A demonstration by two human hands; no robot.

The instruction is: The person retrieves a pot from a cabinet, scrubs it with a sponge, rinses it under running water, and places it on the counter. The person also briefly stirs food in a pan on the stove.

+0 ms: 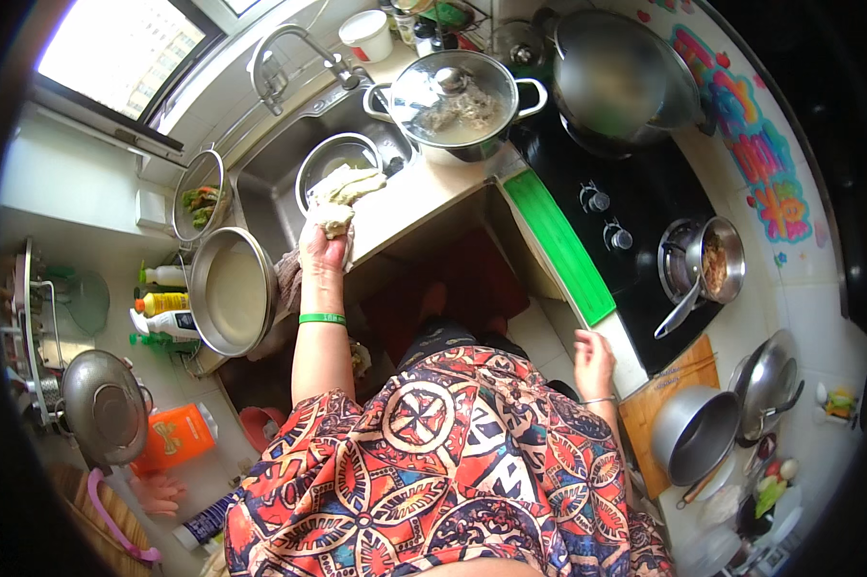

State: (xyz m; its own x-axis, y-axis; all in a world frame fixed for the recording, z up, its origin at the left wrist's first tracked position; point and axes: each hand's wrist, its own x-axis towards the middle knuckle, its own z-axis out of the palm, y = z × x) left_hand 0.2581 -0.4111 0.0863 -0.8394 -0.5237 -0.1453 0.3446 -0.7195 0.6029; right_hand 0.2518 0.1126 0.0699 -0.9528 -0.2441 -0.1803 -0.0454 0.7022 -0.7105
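My left hand [325,249] reaches out to the front edge of the stainless steel sink [271,191] and grips a crumpled pale, cream-coloured cloth [343,189]. Part of the cloth hangs over the rim of a round metal basin [305,169] in the sink. My right hand [595,364] is beside the counter edge by the hob, holding nothing, its fingers loosely apart. Nearest to it is a long green strip [560,249] along the front of the black glass hob [549,155].
A lidded glass-topped pot [454,101] of meat stands right of the sink. The hob carries a large wok [624,79], its contents blurred, and a small saucepan [722,260], handle pointing forward. A wide metal bowl [232,292] of cloudy liquid sits left. A grey pot [695,435] overlaps a wooden board [639,447].
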